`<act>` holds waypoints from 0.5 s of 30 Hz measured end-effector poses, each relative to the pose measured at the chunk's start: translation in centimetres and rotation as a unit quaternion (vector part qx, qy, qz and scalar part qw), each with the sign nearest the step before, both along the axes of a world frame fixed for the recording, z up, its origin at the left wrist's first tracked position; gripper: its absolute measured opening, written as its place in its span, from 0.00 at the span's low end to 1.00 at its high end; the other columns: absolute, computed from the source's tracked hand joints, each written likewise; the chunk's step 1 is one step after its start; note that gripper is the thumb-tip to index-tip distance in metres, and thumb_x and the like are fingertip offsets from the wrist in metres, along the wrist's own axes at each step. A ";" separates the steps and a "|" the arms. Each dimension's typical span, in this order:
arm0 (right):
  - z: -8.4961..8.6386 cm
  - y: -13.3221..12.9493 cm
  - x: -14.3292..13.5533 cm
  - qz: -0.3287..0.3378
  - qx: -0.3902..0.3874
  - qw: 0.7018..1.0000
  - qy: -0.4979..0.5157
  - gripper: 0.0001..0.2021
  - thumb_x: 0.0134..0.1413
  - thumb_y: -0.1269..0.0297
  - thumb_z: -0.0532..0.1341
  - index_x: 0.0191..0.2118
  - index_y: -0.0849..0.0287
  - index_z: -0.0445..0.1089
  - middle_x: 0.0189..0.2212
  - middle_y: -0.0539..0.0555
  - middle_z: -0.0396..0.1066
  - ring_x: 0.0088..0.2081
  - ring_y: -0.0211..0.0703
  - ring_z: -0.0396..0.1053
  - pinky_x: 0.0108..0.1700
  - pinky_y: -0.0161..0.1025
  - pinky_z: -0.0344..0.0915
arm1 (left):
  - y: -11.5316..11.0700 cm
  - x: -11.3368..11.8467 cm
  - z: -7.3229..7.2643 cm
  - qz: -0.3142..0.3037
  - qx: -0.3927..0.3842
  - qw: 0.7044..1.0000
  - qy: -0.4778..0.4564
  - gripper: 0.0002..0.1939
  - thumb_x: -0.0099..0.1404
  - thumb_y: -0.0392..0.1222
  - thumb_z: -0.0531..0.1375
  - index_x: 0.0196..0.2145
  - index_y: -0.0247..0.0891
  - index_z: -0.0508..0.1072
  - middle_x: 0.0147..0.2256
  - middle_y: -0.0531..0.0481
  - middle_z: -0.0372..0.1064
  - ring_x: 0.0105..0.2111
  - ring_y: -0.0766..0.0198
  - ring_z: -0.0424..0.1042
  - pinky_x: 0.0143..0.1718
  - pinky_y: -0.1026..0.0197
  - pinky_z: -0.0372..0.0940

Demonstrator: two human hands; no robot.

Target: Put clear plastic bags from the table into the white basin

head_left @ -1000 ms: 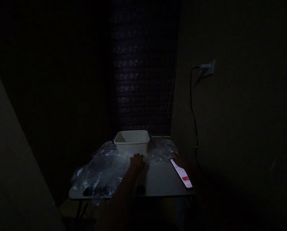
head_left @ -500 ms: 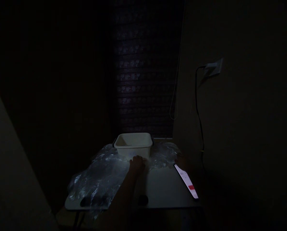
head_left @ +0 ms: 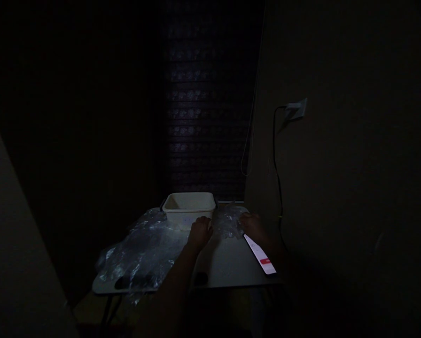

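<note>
The room is very dark. A white plastic basin [head_left: 189, 216] with dark side handles stands toward the back of a small folding table [head_left: 224, 267]. Clear plastic sheeting [head_left: 143, 253] lies crumpled around it, spreading left and over the front edge. My left hand [head_left: 200, 231] is at the basin's front right corner, fingers curled; what they hold is hidden. To the right, my right hand [head_left: 252, 224] is closed on the edge of the crumpled sheeting. A lit smartphone [head_left: 260, 255] lies at the table's right side, just below my right hand.
Behind the table hangs a dark window blind [head_left: 192, 117] with a looped cord [head_left: 247, 159]. On the right wall a plug sits in a socket [head_left: 297, 110], its black cable [head_left: 277, 173] running down beside the table. A pale vertical surface [head_left: 6, 244] stands at the left.
My right hand has come forward and left onto the sheeting, whose right part is bunched closer to the basin. My left hand remains by the basin. The view has shifted slightly.
</note>
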State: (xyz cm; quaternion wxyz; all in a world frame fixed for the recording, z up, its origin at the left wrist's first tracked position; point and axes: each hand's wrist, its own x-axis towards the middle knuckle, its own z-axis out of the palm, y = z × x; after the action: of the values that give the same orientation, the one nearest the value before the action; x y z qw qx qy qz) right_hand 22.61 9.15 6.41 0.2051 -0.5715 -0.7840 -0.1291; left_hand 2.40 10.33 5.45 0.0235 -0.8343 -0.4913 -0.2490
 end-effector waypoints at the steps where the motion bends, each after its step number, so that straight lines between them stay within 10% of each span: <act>1: 0.3 -0.2 -0.4 0.019 0.011 1.000 0.014 0.10 0.42 0.74 0.47 0.23 0.62 0.64 0.26 0.53 0.64 0.30 0.37 0.61 0.34 0.35 0.52 | -0.2 0.2 0.1 -0.018 0.011 1.000 -0.022 0.15 0.52 0.38 0.48 0.39 0.33 0.60 0.38 0.44 0.59 0.39 0.61 0.56 0.39 0.60 0.52; 7: 1.0 -1.3 -2.9 0.121 0.031 0.982 0.141 0.09 0.40 0.76 0.48 0.25 0.61 0.64 0.26 0.52 0.63 0.30 0.35 0.61 0.31 0.32 0.56 | -0.8 2.0 -0.2 -0.128 0.061 0.982 -0.128 0.27 0.46 0.43 0.54 0.44 0.33 0.54 0.43 0.44 0.55 0.43 0.60 0.53 0.42 0.59 0.50; 15: 1.6 -2.1 -4.2 0.136 0.018 0.970 0.200 0.13 0.39 0.76 0.49 0.34 0.60 0.62 0.30 0.53 0.64 0.32 0.35 0.61 0.33 0.32 0.56 | -0.2 2.8 -0.4 -0.056 0.006 0.981 -0.185 0.10 0.49 0.33 0.49 0.29 0.32 0.66 0.31 0.46 0.64 0.33 0.64 0.62 0.36 0.63 0.55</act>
State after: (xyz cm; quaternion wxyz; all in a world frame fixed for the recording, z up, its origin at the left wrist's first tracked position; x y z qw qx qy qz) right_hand 18.41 7.04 8.01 0.3834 -0.4701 -0.7949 0.0022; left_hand 5.21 10.13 5.09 -0.0766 -0.7998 -0.4378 -0.4035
